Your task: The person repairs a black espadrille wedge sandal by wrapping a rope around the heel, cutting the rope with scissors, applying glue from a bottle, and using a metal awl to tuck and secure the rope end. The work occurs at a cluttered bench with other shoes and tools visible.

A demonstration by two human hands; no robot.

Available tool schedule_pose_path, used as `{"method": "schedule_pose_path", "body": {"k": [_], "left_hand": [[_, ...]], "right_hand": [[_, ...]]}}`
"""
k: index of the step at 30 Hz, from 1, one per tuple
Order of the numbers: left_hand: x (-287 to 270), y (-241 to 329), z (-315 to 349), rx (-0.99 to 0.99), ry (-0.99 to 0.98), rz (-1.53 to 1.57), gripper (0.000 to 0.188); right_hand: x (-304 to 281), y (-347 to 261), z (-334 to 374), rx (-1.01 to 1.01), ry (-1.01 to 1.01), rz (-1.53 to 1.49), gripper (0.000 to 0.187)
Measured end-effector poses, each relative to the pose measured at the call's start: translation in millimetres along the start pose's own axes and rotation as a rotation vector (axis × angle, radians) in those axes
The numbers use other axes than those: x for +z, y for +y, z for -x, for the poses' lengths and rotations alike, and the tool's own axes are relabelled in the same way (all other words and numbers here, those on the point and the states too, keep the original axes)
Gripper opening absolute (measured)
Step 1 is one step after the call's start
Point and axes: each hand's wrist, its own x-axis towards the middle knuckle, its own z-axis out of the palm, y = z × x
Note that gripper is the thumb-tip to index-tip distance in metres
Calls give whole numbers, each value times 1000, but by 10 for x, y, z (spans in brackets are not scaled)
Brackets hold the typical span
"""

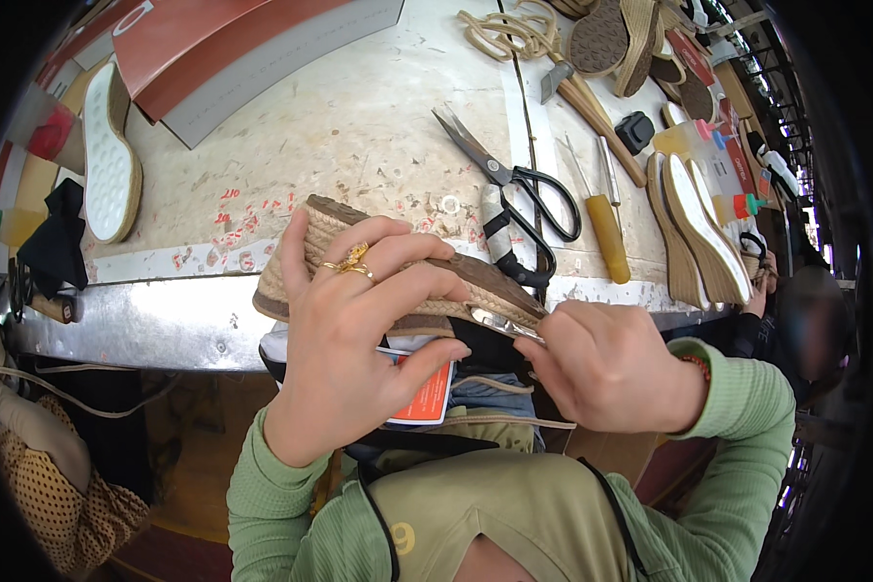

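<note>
A wedge shoe (276, 276) with braided rope sides and a brown tread lies on its side at the table's front edge. My left hand (344, 330) is wrapped over it, fingers across the sole and thumb below. In my right fist (611, 369) is a shiny flat metal tool (498, 322), its tip against the seam between the rope side and the black upper near the shoe's right end. Its handle is hidden in the fist. An orange tag (425, 398) hangs under the shoe. Large black-handled scissors (500, 175) lie open just beyond it.
Right of the scissors lie a yellow-handled awl (606, 238), a hammer (592, 116) and wedge soles (694, 233). Squeeze bottles (684, 141) stand farther right. A red and grey shoebox (252, 73) is at the back left, near a white-topped sole (110, 155). Other people sit at both sides.
</note>
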Motion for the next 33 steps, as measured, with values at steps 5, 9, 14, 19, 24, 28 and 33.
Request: {"method": "schedule_pose_path", "body": {"k": [5, 9, 14, 19, 24, 28, 33], "left_hand": [[9, -8, 7, -3, -2, 1, 33], [13, -25, 4, -12, 6, 19, 31], [8, -22, 0, 10, 2, 18, 37], [8, -6, 10, 8, 37, 43, 50], [4, -11, 13, 4, 35, 55, 49], [7, -7, 12, 12, 46, 54, 51], [11, -5, 0, 22, 51, 51, 47]], "right_hand": [[15, -106, 30, 31, 17, 81, 23], [-218, 13, -14, 144, -182, -299, 15], [-344, 108, -34, 545, -410, -844, 30], [-210, 121, -114, 703, -420, -1174, 36], [-229, 136, -196, 761, -462, -1211, 36], [-244, 129, -219, 790, -465, -1246, 37], [-232, 86, -191, 502, -363, -748, 30]]}}
